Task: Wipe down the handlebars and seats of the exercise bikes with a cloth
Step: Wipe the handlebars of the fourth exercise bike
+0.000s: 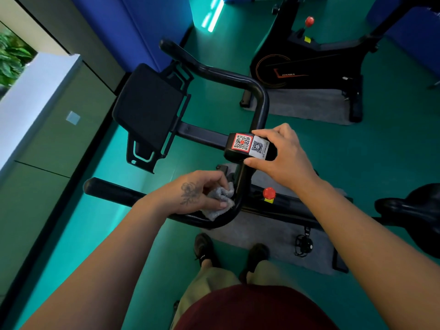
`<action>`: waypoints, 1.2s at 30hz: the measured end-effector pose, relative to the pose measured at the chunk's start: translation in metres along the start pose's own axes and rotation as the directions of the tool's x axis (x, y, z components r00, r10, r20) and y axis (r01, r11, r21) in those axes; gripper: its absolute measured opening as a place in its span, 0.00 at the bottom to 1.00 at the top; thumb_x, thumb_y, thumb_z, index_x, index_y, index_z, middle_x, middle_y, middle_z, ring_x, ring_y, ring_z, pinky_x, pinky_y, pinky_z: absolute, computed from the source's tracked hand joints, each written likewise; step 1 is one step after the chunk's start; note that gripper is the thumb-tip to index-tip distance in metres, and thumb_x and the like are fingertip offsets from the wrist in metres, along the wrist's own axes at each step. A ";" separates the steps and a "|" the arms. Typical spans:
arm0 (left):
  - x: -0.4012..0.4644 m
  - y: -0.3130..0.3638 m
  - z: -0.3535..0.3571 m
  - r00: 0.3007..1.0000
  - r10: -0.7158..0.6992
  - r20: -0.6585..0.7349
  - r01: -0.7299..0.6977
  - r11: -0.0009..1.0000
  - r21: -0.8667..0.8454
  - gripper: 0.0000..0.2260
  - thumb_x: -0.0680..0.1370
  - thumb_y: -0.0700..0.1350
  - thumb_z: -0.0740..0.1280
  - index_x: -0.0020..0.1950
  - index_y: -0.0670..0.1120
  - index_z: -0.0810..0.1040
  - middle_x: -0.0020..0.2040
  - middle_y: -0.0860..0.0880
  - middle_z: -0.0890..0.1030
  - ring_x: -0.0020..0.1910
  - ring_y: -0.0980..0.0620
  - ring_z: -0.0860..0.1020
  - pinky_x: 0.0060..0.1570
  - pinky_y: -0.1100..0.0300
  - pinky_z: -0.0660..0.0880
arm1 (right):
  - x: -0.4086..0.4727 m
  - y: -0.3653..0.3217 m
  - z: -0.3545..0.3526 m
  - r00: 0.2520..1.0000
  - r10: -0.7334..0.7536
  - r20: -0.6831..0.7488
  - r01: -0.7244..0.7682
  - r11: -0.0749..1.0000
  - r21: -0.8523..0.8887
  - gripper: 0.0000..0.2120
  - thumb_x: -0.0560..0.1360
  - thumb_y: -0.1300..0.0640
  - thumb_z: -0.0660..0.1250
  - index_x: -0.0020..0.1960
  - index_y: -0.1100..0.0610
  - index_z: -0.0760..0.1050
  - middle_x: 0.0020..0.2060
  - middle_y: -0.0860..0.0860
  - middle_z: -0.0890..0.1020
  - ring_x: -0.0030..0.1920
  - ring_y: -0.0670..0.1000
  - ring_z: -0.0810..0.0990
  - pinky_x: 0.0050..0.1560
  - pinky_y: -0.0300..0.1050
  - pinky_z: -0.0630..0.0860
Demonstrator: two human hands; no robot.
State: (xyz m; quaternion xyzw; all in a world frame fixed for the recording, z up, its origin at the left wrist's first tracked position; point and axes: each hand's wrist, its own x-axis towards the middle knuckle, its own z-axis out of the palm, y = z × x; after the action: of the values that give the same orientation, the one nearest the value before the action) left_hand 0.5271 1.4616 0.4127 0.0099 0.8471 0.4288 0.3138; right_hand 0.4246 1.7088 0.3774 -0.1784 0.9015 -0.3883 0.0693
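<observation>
The cloth (pixel 220 202), a small grey rag, is bunched against the near bend of the handlebar (pixel 166 206), right where the black tube curves up toward the bike's centre clamp. The left hand (pixel 197 194) pinches it there, fingers curled over the top of the wad and thumb tucked beneath, pressing it onto the tube. From that bend the near bar runs out leftward, its long axis lying roughly level across the scene, to a rounded end (pixel 91 186) well apart from the hand, so the bare stretch of bar lies to the left of the cloth, under and beyond the wrist. I would judge the next stroke has to follow that line outward, or else climb the curve toward the clamp. The left hand is plainly the nearer one to that stretch. The right hand (pixel 283 156) is farther up, its thumb and fingers wrapped round the black clamp block (pixel 250 147) with the two code stickers, seemingly steadying the bike. Beyond it the far bar (pixel 214 70) sweeps away up and left, not touched by either hand, with the tablet holder (pixel 147 110) between the two bars. The seat (pixel 409 206) sits off to the right, well away from the cloth. A second bike (pixel 309 65) stands farther back on its own mat.
</observation>
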 end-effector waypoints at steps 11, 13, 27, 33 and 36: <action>0.004 0.010 -0.002 1.000 -0.013 0.004 0.013 1.000 -0.015 0.10 0.77 0.43 0.79 0.52 0.54 0.81 0.50 0.54 0.88 0.51 0.50 0.86 0.57 0.46 0.83 | 0.001 0.000 0.000 1.000 0.000 0.000 0.000 1.000 -0.008 0.34 0.71 0.40 0.79 0.74 0.45 0.73 0.57 0.46 0.69 0.62 0.46 0.67 0.57 0.49 0.74; 0.004 0.010 -0.002 1.000 -0.007 0.001 0.007 0.999 -0.034 0.10 0.78 0.42 0.78 0.53 0.51 0.80 0.50 0.51 0.88 0.51 0.49 0.86 0.56 0.46 0.84 | 0.000 -0.001 0.001 1.000 0.006 -0.004 -0.006 1.000 -0.010 0.35 0.71 0.40 0.79 0.74 0.45 0.72 0.57 0.45 0.68 0.62 0.45 0.67 0.58 0.48 0.73; -0.022 0.005 -0.019 0.996 -0.016 0.087 0.003 0.989 0.148 0.13 0.75 0.47 0.81 0.51 0.60 0.80 0.49 0.59 0.86 0.50 0.55 0.85 0.57 0.47 0.83 | -0.007 -0.007 0.005 0.997 0.076 -0.031 -0.076 0.997 -0.004 0.35 0.72 0.42 0.78 0.76 0.44 0.72 0.58 0.45 0.68 0.64 0.47 0.67 0.62 0.49 0.71; -0.012 0.017 -0.002 0.992 0.120 0.033 -0.125 0.954 0.273 0.12 0.77 0.46 0.78 0.50 0.58 0.77 0.49 0.57 0.83 0.48 0.55 0.81 0.52 0.52 0.81 | -0.011 -0.013 0.010 0.992 0.107 -0.060 -0.106 0.994 0.019 0.34 0.73 0.45 0.79 0.76 0.44 0.72 0.58 0.46 0.68 0.65 0.48 0.67 0.64 0.49 0.70; -0.015 0.015 -0.007 0.992 0.109 0.058 -0.121 0.952 0.281 0.11 0.77 0.46 0.78 0.48 0.57 0.77 0.46 0.60 0.82 0.45 0.59 0.80 0.47 0.57 0.79 | -0.012 -0.016 0.011 0.989 0.134 -0.060 -0.133 0.991 0.021 0.34 0.74 0.46 0.79 0.77 0.43 0.71 0.58 0.46 0.68 0.65 0.47 0.66 0.64 0.48 0.69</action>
State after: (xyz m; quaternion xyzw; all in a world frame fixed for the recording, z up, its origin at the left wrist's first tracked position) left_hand 0.5314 1.4621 0.4342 0.1134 0.8910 0.3201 0.3014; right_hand 0.4430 1.6961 0.3812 -0.1051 0.9097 -0.3958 0.0691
